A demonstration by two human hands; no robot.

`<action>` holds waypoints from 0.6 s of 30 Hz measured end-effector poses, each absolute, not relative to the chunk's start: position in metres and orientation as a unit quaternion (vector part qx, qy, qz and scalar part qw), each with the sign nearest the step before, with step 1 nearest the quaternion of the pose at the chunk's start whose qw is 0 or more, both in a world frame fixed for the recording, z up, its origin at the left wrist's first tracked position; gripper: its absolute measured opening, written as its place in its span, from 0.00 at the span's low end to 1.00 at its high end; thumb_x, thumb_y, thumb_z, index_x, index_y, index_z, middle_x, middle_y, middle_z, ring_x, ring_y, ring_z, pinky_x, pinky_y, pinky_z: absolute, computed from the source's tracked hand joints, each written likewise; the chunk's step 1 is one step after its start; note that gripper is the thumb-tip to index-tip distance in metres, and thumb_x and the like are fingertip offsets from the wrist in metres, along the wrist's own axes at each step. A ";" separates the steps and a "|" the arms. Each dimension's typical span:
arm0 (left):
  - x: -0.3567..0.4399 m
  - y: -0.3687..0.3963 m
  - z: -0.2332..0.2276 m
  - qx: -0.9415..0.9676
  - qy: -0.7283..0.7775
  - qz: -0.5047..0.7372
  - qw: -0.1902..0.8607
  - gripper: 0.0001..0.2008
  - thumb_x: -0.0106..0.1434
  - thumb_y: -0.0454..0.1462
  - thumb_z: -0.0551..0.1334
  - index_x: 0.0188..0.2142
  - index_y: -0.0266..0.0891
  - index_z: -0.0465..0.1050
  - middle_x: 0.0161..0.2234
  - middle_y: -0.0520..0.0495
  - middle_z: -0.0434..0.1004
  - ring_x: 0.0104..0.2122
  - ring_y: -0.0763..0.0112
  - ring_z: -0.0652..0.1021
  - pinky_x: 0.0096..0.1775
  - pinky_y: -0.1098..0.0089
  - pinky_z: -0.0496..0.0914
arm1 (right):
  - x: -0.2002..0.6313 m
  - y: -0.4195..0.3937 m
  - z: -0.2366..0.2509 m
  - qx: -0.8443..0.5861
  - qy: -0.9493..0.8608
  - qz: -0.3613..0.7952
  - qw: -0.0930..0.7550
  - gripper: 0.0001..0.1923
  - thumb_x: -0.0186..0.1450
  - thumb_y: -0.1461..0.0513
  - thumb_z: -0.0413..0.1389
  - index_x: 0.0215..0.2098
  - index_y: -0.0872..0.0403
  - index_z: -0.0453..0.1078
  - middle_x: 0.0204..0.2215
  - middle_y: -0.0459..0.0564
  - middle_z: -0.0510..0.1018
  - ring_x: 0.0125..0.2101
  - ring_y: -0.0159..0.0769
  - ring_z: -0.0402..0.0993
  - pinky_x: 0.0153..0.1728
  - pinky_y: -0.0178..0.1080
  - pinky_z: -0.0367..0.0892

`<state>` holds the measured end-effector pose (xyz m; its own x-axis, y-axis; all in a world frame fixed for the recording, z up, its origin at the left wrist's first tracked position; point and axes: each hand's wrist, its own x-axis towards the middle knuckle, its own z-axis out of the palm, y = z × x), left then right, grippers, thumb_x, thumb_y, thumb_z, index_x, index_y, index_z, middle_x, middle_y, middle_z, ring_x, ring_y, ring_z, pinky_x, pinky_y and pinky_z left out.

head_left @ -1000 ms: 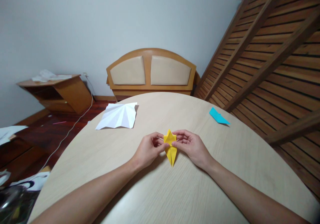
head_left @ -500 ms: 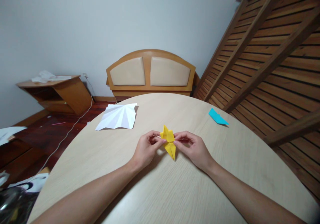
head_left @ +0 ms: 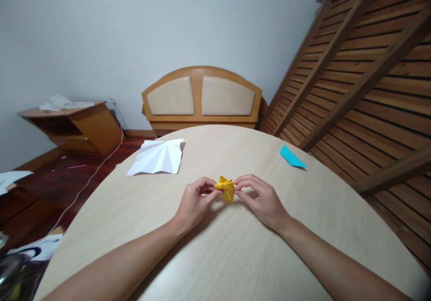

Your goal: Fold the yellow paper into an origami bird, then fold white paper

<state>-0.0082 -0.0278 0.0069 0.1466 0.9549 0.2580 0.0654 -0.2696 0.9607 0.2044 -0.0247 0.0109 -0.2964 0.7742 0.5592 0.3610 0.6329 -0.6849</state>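
A small yellow origami piece (head_left: 227, 190), with several folded layers and points, is held between both hands just above the round table (head_left: 215, 256). My left hand (head_left: 198, 198) pinches its left side between thumb and fingers. On the opposite side, my right hand (head_left: 261, 198) grips the edge the same way. Its layered edge now faces me, so the flat faces show only in part. To the left lies a creased white sheet of paper (head_left: 157, 156) with fan-like folds. A folded turquoise paper (head_left: 292, 156) rests toward the right edge of the table.
Beyond the table stands a wooden headboard (head_left: 198, 90) with cream panels. A slatted wooden frame (head_left: 363, 81) leans at the right. On the left are a low wooden cabinet (head_left: 97, 128) topped with papers, and a white cable (head_left: 89, 182) along the dark floor.
Both hands have tilted the yellow origami piece, so its long lower point is foreshortened and its layered edge shows. The white and turquoise papers stay where they were on the table.
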 end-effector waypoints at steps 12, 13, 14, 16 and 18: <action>-0.011 -0.030 0.011 0.688 0.407 0.491 0.345 0.05 0.62 0.39 0.66 0.35 0.39 0.77 0.33 0.45 0.83 0.32 0.67 0.82 0.36 0.68 0.76 | 0.200 -0.028 0.014 -0.381 -0.750 0.294 0.454 0.02 0.67 0.62 0.57 0.35 0.49 0.68 0.41 0.50 0.78 0.44 0.41 0.75 0.49 0.46 0.69; -0.011 -0.030 0.011 0.685 0.408 0.492 0.349 0.06 0.62 0.39 0.66 0.35 0.39 0.77 0.33 0.45 0.83 0.32 0.66 0.82 0.36 0.67 0.77 | 0.200 -0.028 0.013 -0.392 -0.734 0.307 0.463 0.02 0.66 0.61 0.59 0.36 0.49 0.69 0.41 0.50 0.79 0.44 0.41 0.76 0.50 0.47 0.69; -0.011 -0.030 0.011 0.682 0.408 0.494 0.354 0.06 0.62 0.39 0.67 0.35 0.38 0.77 0.34 0.45 0.83 0.32 0.66 0.82 0.37 0.67 0.77 | 0.199 -0.028 0.013 -0.404 -0.718 0.320 0.468 0.04 0.64 0.61 0.60 0.38 0.49 0.71 0.41 0.50 0.80 0.44 0.41 0.76 0.50 0.47 0.69; -0.010 -0.029 0.010 0.673 0.405 0.498 0.368 0.07 0.61 0.40 0.67 0.35 0.38 0.77 0.33 0.45 0.83 0.32 0.66 0.82 0.38 0.66 0.77 | 0.199 -0.028 0.012 -0.419 -0.698 0.349 0.464 0.09 0.63 0.60 0.61 0.43 0.49 0.74 0.41 0.50 0.81 0.44 0.42 0.77 0.50 0.47 0.70; -0.009 -0.028 0.009 0.662 0.402 0.502 0.384 0.08 0.61 0.40 0.68 0.36 0.38 0.77 0.33 0.45 0.83 0.32 0.67 0.82 0.39 0.65 0.77 | 0.199 -0.027 0.012 -0.422 -0.690 0.382 0.446 0.09 0.64 0.58 0.61 0.42 0.50 0.77 0.40 0.51 0.83 0.42 0.42 0.79 0.48 0.47 0.72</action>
<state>-0.0089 -0.0279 0.0087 0.1722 0.9183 0.3564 0.1473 -0.3818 0.9124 0.1986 -0.0274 0.0125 -0.2457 0.9240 0.2929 0.2420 0.3510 -0.9045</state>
